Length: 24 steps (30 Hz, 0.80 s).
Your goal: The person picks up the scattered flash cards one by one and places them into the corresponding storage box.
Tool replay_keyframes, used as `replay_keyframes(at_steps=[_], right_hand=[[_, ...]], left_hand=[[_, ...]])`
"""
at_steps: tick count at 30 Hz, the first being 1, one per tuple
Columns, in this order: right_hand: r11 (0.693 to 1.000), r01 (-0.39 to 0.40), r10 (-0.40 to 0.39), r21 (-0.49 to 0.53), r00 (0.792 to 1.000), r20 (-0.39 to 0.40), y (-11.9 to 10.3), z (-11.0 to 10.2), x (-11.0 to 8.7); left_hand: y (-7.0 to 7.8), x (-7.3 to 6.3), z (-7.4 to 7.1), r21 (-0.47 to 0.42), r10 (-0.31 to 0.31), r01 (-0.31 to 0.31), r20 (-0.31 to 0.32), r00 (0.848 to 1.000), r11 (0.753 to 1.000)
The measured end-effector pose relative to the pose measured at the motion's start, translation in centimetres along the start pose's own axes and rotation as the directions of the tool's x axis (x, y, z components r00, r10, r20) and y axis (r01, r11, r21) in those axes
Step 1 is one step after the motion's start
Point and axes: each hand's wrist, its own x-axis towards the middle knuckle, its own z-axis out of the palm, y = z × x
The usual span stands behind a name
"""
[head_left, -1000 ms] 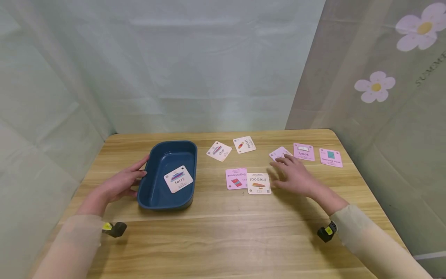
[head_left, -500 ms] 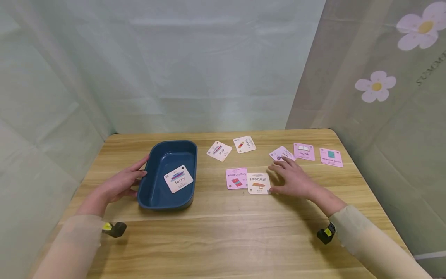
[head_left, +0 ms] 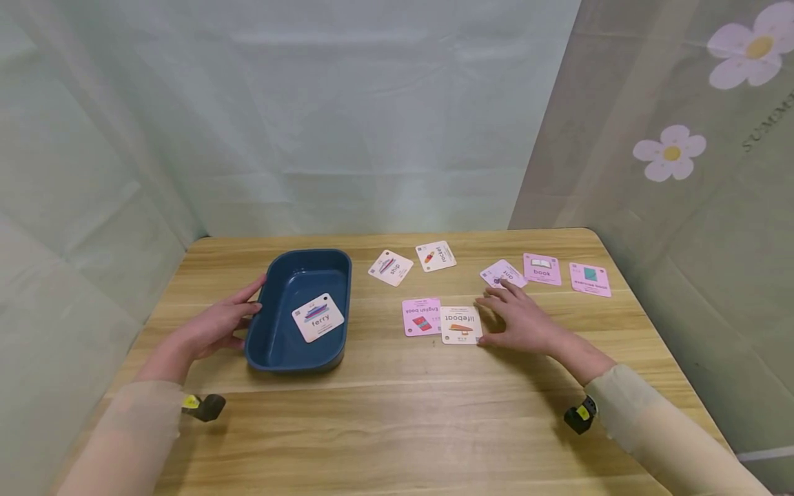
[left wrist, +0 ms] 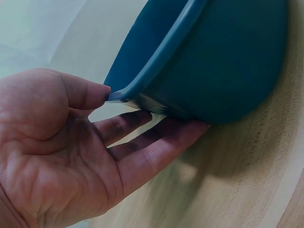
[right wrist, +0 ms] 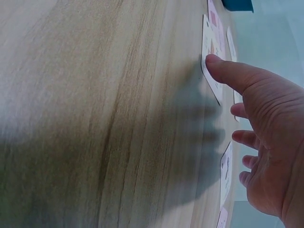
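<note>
At the left of the head view my left hand [head_left: 223, 320] rests against the outer side of a dark blue tray [head_left: 263, 362]. The left wrist view has its thumb [left wrist: 88, 94] at the rim and the other fingers along the outside wall. A ferry card [head_left: 318, 317] lies tilted inside the tray. My right hand [head_left: 521, 322] is over the right part of the table, fingers spread and loosely bent. Its thumb [right wrist: 223, 69] is at the edge of the lifeboat card [head_left: 461, 326], which overlaps the pink English book card [head_left: 418, 317]. Its fingertips partly cover the ant card [head_left: 499, 273].
Behind these lie a ship card [head_left: 391, 268] and a rocket card [head_left: 435, 256]. To the right are a book card [head_left: 542, 269] and an exercise book card [head_left: 590, 280]. Curtains [head_left: 372, 138] surround the wooden table [head_left: 384, 427] at the back and sides.
My right hand has shifted slightly left, bringing its thumb to the lifeboat card and uncovering more of the ant card. The left hand and the tray have stayed put.
</note>
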Motion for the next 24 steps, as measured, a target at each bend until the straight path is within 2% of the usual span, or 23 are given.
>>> replay_keyframes(at_steps=[24], right_hand=[[1.000,0.004,-0.004,-0.027,1.000,0.003,-0.06,0.52,0.18]], left_hand=[[0.16,-0.08,0.10,0.014,-0.012,0.013,-0.011,1.000,1.000]])
